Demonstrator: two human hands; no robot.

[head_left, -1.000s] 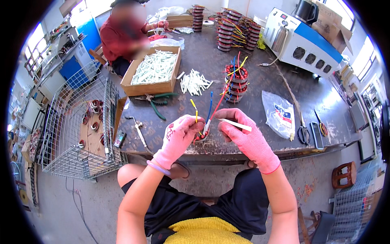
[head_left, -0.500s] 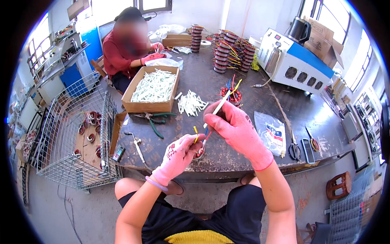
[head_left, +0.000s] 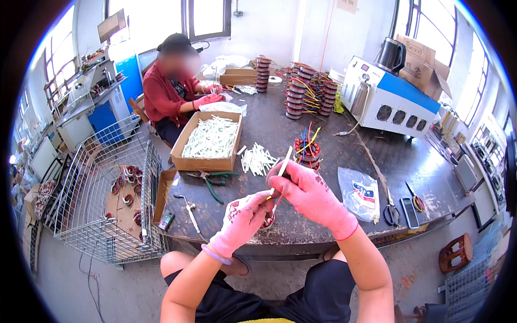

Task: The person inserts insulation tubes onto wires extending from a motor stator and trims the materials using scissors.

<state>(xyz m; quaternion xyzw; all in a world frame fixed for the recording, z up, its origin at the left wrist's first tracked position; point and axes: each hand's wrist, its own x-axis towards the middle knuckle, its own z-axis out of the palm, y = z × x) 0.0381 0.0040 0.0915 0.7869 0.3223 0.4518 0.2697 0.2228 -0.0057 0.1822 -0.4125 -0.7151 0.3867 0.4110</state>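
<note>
My right hand point(head_left: 312, 195), in a pink glove, pinches a slim white sleeving tube point(head_left: 286, 163) that points up and away. My left hand point(head_left: 241, 222), gloved alike, is closed close beside it, with a yellow wire end point(head_left: 269, 197) between its fingertips. Under the hands, at the table's front edge, a small red wound coil point(head_left: 267, 221) is mostly hidden by the fingers. A red lead rises from it toward my right hand. Beyond them stands another red coil point(head_left: 308, 156) with blue, red and yellow leads, beside a loose pile of white tubes point(head_left: 257, 160).
A cardboard box point(head_left: 207, 163) of white tubes stands left of the pile. Green-handled pliers point(head_left: 214, 188), a torch point(head_left: 190, 214), a plastic bag point(head_left: 355, 196) and scissors point(head_left: 392, 214) lie around. Coil stacks point(head_left: 294, 99) and a blue-white machine point(head_left: 396, 102) stand behind. A co-worker point(head_left: 168, 99) sits far left.
My hands have come closer together, and the white tube now stands steeper, its lower end near the yellow wire. The whole view has shifted slightly; the co-worker's hands have moved a little.
</note>
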